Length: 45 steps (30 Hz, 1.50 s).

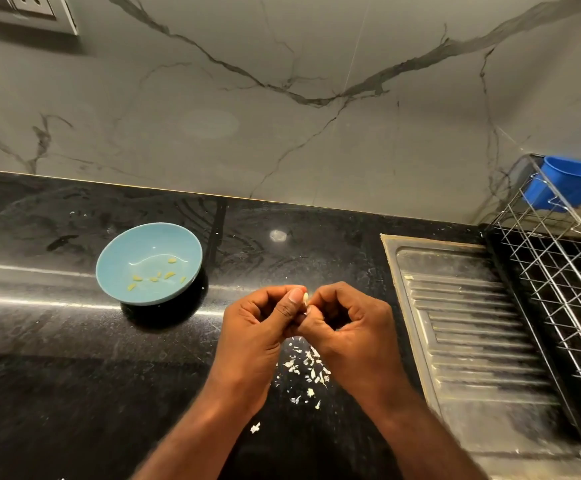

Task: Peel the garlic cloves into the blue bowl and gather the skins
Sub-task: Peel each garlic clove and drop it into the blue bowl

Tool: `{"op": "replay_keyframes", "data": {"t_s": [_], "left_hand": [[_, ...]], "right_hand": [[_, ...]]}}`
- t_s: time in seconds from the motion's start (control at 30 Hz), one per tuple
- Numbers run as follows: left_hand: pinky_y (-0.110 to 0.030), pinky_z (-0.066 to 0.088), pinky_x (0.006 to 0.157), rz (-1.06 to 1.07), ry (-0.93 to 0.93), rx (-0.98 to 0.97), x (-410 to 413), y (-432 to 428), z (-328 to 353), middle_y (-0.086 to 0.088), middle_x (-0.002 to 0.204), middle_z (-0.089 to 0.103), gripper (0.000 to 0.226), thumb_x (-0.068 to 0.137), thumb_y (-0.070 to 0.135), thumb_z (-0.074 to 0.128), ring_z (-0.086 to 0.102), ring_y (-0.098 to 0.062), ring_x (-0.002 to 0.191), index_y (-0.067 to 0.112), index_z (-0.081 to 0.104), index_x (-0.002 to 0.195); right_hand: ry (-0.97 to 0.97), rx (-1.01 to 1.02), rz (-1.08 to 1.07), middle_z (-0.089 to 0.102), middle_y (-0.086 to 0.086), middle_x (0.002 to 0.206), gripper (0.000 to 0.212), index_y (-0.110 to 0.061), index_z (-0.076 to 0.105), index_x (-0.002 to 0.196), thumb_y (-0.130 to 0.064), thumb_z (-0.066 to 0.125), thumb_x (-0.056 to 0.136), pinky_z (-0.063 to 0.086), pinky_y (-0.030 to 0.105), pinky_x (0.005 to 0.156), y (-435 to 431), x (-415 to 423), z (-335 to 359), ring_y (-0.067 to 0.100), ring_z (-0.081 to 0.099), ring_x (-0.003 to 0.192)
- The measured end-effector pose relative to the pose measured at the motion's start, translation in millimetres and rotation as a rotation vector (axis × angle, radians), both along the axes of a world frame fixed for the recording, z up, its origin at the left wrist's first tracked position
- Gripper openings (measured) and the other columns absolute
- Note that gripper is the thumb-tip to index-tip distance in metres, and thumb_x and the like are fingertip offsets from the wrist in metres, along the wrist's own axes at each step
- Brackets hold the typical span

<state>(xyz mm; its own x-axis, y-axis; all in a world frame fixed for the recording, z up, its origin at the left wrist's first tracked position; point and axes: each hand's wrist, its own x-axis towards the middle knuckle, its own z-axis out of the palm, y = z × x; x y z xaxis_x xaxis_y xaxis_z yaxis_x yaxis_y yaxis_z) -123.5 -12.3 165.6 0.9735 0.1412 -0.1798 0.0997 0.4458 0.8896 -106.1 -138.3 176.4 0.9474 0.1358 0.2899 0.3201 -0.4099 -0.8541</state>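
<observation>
Both hands, left hand (259, 323) and right hand (348, 327), pinch one garlic clove (305, 298) above scattered skins (308, 370). Several peeled cloves (154, 273) lie in the blue bowl (116, 258). No readable writing shows.

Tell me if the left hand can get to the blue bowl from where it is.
Probably yes. The blue bowl sits on the counter to the left of the left hand, with nothing between them. That hand is pinching a garlic clove, though.
</observation>
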Motion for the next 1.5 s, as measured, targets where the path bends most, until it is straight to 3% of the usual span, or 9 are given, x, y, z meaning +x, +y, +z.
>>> {"op": "replay_keyframes", "data": {"t_s": [0.17,0.33,0.73,0.9,0.97,1.1,1.2,1.33,1.5], "left_hand": [[-0.035,0.057,0.078,-0.061,-0.048,0.094,-1,4,-4,-0.014,0.090,0.074,0.019,0.079,0.024,0.068,0.069,-0.026,0.084,0.013,0.078,0.091],[-0.022,0.056,0.070,-0.151,-0.033,0.017,3,10,-5,-0.012,0.089,0.074,0.018,0.076,0.019,0.069,0.067,-0.017,0.079,0.013,0.079,0.090],[-0.023,0.055,0.068,-0.203,0.200,-0.369,12,8,-28,-0.014,0.081,0.065,0.027,0.091,0.008,0.060,0.063,-0.018,0.073,-0.007,0.059,0.113],[-0.018,0.055,0.061,-0.119,0.247,-0.394,16,14,-36,-0.010,0.077,0.066,0.023,0.084,0.011,0.064,0.063,-0.013,0.067,-0.003,0.064,0.103],[-0.017,0.054,0.061,0.006,0.230,-0.288,21,28,-40,-0.006,0.076,0.068,0.018,0.080,0.011,0.066,0.063,-0.010,0.067,0.001,0.066,0.095],[-0.015,0.052,0.059,0.333,0.164,0.283,36,88,-59,-0.003,0.068,0.068,0.002,0.087,0.006,0.069,0.062,-0.007,0.061,0.008,0.070,0.087],[-0.015,0.052,0.056,0.472,0.192,0.544,47,136,-70,-0.007,0.069,0.067,0.005,0.087,0.008,0.071,0.062,-0.006,0.054,0.009,0.070,0.083],[-0.030,0.057,0.064,0.488,0.248,0.749,61,171,-77,-0.005,0.072,0.069,0.013,0.084,0.015,0.077,0.065,-0.018,0.060,0.017,0.068,0.074],[-0.026,0.055,0.062,0.433,0.270,0.848,70,181,-82,-0.002,0.069,0.067,0.015,0.085,0.013,0.076,0.062,-0.013,0.061,0.017,0.067,0.074]], "right_hand": [[0.185,0.180,0.007,0.060,-0.009,0.053,0.019,-0.015,0.065,0.071,-0.003,0.073,0.083,0.043,0.016,0.047,0,2,3,0.002,0.052,0.047],[0.293,0.281,0.050,0.066,0.003,0.062,0.016,-0.012,0.067,0.076,-0.028,0.072,0.074,0.052,0.035,0.053,-5,6,5,0.018,0.060,0.055],[0.428,0.399,0.148,0.068,0.007,0.066,0.008,-0.007,0.063,0.078,-0.013,0.057,0.080,0.051,0.029,0.057,-6,14,-15,0.019,0.062,0.060],[0.489,0.404,0.158,0.066,0.011,0.067,0.013,-0.007,0.060,0.076,-0.015,0.051,0.082,0.050,0.032,0.056,0,19,-28,0.024,0.059,0.060],[0.515,0.376,0.126,0.065,0.011,0.066,0.016,-0.006,0.056,0.074,-0.016,0.047,0.082,0.048,0.033,0.054,3,20,-33,0.025,0.057,0.058],[0.604,0.260,0.062,0.062,0.011,0.063,0.025,-0.006,0.050,0.073,-0.007,0.040,0.096,0.044,0.030,0.050,12,28,-53,0.022,0.053,0.055],[0.657,0.192,0.091,0.061,0.009,0.063,0.029,-0.010,0.049,0.071,-0.007,0.039,0.098,0.043,0.028,0.049,32,35,-65,0.020,0.052,0.052],[0.680,0.168,0.174,0.062,0.010,0.065,0.026,-0.010,0.051,0.071,-0.005,0.044,0.096,0.044,0.027,0.048,56,39,-69,0.017,0.053,0.051],[0.703,0.172,0.176,0.063,0.010,0.064,0.025,-0.008,0.051,0.071,-0.002,0.044,0.094,0.044,0.025,0.046,60,37,-73,0.016,0.053,0.050]]}}
